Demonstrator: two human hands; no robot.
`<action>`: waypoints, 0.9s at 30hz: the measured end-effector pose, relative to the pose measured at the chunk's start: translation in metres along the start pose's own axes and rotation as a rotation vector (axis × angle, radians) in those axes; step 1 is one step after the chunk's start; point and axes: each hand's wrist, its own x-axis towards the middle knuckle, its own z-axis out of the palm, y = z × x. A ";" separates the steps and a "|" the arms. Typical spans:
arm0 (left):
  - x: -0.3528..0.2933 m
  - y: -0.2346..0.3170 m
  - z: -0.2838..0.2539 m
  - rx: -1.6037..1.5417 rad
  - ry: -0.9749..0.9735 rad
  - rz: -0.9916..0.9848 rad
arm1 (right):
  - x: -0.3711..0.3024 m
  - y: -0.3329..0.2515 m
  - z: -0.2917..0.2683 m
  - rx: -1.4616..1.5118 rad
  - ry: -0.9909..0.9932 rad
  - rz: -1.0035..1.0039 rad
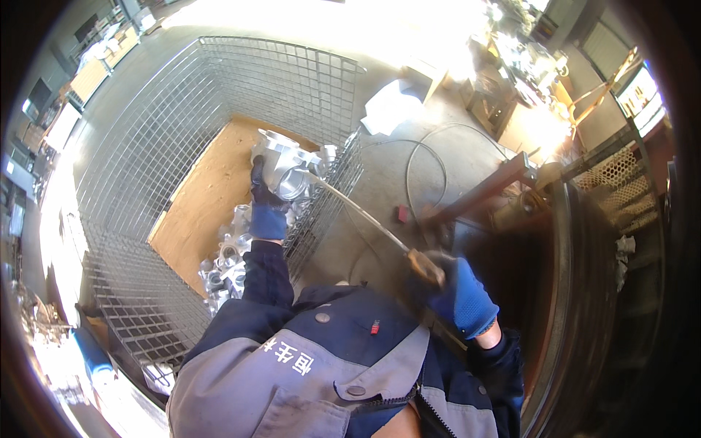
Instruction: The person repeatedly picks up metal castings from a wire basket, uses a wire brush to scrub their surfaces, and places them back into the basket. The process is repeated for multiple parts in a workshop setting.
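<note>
My left hand [267, 196], in a dark glove with a blue cuff, is closed on a silver metal casting [283, 162] with round openings. It holds the casting up at the wire basket's right side. In my right hand [464, 296], gloved in blue and a little blurred, is a long thin file [369, 221] with a wooden handle [425, 269]. The file slants up to the left, and its tip meets the casting near the round opening. Whether the tip is inside the opening I cannot tell. More silver castings [228, 257] lie piled in the basket below my left hand.
A large wire mesh basket [139, 171] with a wooden board [196, 188] on its bottom stands at my left. To the right are a brown metal beam [482, 188] and a dark round-edged machine. A cable [444, 169], a small red block [401, 213] and white sheeting [392, 107] lie on the floor.
</note>
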 end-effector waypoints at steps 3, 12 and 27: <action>-0.069 -0.016 -0.019 1.113 0.296 0.423 | -0.011 -0.006 -0.008 -0.031 -0.035 -0.008; -0.100 -0.067 -0.157 0.083 0.373 0.393 | -0.067 0.018 -0.054 0.239 -0.120 0.129; -0.306 0.038 -0.097 1.586 0.429 0.697 | -0.048 -0.016 -0.037 -0.051 -0.573 -0.144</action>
